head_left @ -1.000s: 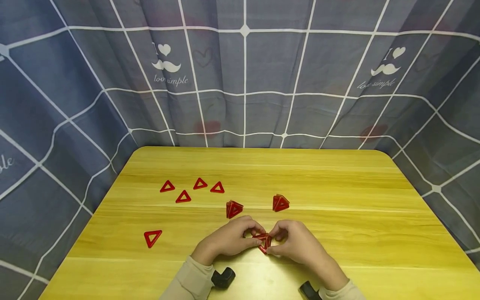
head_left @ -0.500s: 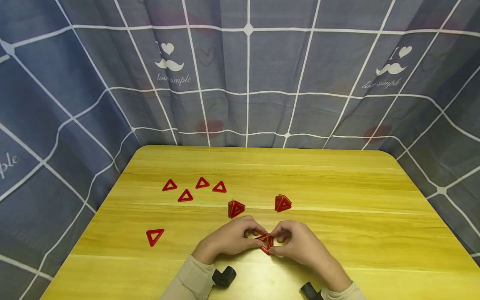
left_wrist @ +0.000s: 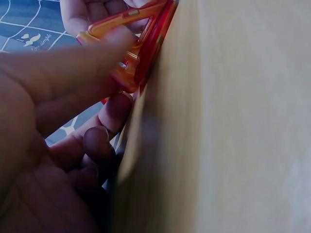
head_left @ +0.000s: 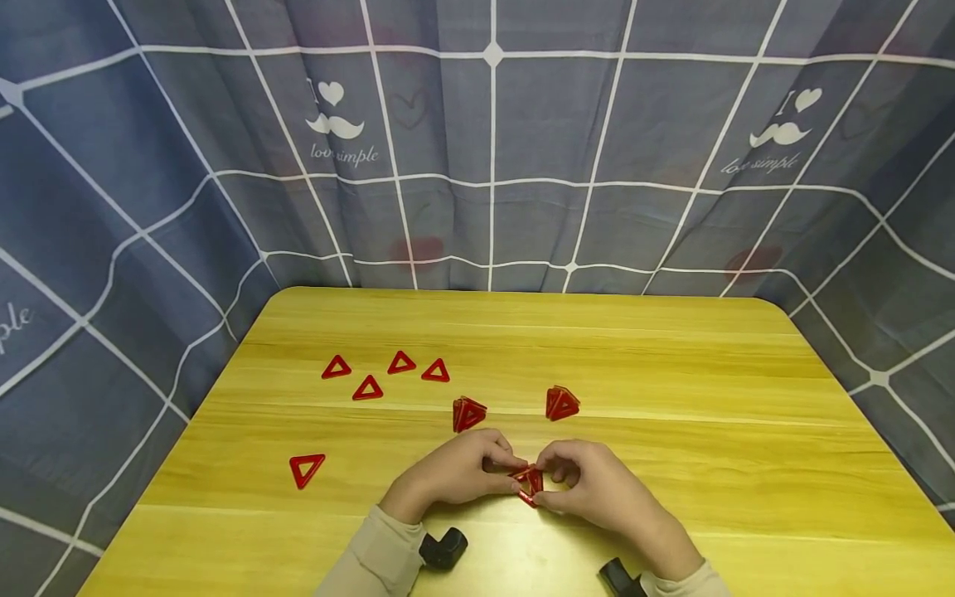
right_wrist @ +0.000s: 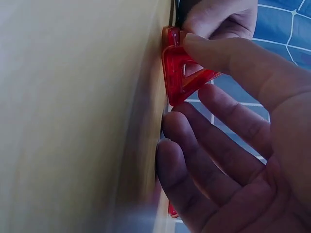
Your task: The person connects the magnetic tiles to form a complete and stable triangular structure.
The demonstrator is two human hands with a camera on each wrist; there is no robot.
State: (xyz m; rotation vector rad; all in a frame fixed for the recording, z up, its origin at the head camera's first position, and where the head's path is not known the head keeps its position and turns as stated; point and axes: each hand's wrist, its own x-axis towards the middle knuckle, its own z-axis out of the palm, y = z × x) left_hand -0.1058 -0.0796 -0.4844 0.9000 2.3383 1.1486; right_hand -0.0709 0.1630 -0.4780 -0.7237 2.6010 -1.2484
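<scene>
Both hands are at a small cluster of translucent red triangle frames [head_left: 530, 482] near the front middle of the table. My left hand [head_left: 464, 471] pinches the left side of the cluster between thumb and finger. From the other side, my right hand [head_left: 593, 485] holds a triangle with thumb and index finger. In the left wrist view, one orange-red triangle piece [left_wrist: 154, 46] stands tilted against another. The right wrist view shows the right thumb on an upright triangle piece [right_wrist: 173, 73]; its other fingers are bent loosely near the tabletop. Fingers hide part of the cluster.
Two assembled red pyramids stand behind the hands, a left pyramid [head_left: 468, 414] and a right pyramid [head_left: 562, 403]. Several flat triangles, such as this triangle [head_left: 368, 388], lie at the back left. A single triangle [head_left: 307, 470] lies farther left. A grid-patterned curtain [head_left: 448, 207] surrounds the wooden table [head_left: 709, 398].
The left side of the cluster has drawn in slightly toward the right, with the left fingertips following. Both hands keep their grip. The head view has shifted a little.
</scene>
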